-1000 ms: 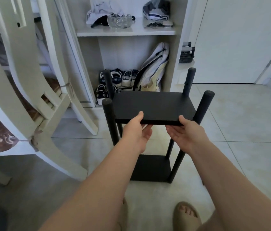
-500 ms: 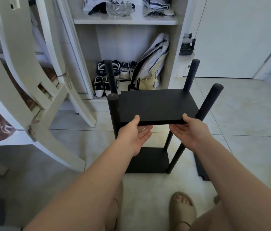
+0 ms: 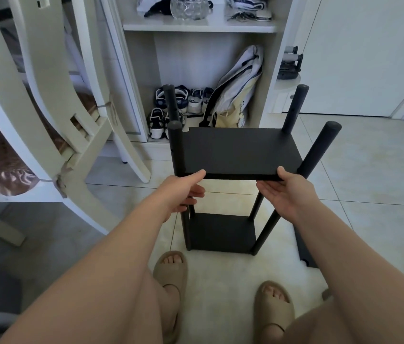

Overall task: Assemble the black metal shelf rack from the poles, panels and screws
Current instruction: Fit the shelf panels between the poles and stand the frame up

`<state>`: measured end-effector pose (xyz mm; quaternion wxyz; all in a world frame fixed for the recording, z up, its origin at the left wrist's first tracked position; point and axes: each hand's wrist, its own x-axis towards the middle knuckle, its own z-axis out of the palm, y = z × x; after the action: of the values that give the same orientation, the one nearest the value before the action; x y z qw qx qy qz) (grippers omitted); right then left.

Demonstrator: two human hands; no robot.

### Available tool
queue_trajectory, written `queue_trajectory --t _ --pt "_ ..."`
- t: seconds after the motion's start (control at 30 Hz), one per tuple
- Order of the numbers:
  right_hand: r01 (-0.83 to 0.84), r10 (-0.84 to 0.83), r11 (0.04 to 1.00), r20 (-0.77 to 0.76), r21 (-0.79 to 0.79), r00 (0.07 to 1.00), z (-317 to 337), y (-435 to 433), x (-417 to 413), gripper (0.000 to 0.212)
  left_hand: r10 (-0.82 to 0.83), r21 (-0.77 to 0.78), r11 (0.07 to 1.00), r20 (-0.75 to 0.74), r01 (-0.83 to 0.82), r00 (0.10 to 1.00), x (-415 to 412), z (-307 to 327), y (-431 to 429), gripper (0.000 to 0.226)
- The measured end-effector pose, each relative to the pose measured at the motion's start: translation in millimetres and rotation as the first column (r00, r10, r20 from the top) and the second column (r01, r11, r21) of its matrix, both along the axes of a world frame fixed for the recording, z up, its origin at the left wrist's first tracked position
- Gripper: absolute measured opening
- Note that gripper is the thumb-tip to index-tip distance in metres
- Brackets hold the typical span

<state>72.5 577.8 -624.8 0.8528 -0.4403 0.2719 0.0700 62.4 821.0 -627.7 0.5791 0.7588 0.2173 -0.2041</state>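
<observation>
The black rack stands on the tiled floor with its bottom panel [image 3: 223,232] fixed between four upright black poles: near left [image 3: 175,147], near right [image 3: 319,150], far left [image 3: 171,100], far right [image 3: 295,108]. A second black panel [image 3: 240,150] sits level between the poles, well below their tops. My left hand [image 3: 183,191] pinches its near edge by the left corner, thumb on top and fingers underneath. My right hand [image 3: 283,192] holds the same edge by the right corner in the same way.
Another black panel [image 3: 305,247] lies on the floor right of the rack. A white chair [image 3: 54,125] and a table stand at the left. A white cabinet [image 3: 201,26] with shoes [image 3: 168,112] and a bag [image 3: 235,93] is behind. My sandalled feet [image 3: 171,271] are just in front.
The upper panel has slid lower down the poles with both hands on its near edge. My hands have spread toward the corners. The view has tilted down, bringing my feet in.
</observation>
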Motion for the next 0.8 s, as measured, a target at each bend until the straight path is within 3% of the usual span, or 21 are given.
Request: queue_trajectory --t 0.23,0.33,0.43,0.5,0.8 --pt "-0.001 0.006 0.993 -0.041 0.119 0.999 -9 25 0 0.029 0.217 -0.059 0.976 0.139 -0.211 0.966 16 -6 -4 0.038" --pt "-0.009 0.015 0.993 -0.049 0.114 0.999 -9 26 3 0.029 0.292 -0.189 0.943 0.078 -0.273 0.953 17 -8 -9 0.037" --pt "-0.02 0.027 0.993 -0.06 0.115 0.998 -10 25 5 0.029 0.362 -0.42 0.846 0.001 -0.328 0.932 17 -8 -12 0.031" --pt "-0.031 0.039 0.993 -0.07 0.111 0.997 -11 24 5 0.029 0.391 -0.495 0.794 -0.025 -0.352 0.92 18 -9 -13 0.027" --pt "-0.077 0.072 0.996 -0.098 -0.049 0.993 -23 21 6 0.031 0.423 -0.526 0.737 -0.131 -0.425 0.896 23 -19 -18 0.03"
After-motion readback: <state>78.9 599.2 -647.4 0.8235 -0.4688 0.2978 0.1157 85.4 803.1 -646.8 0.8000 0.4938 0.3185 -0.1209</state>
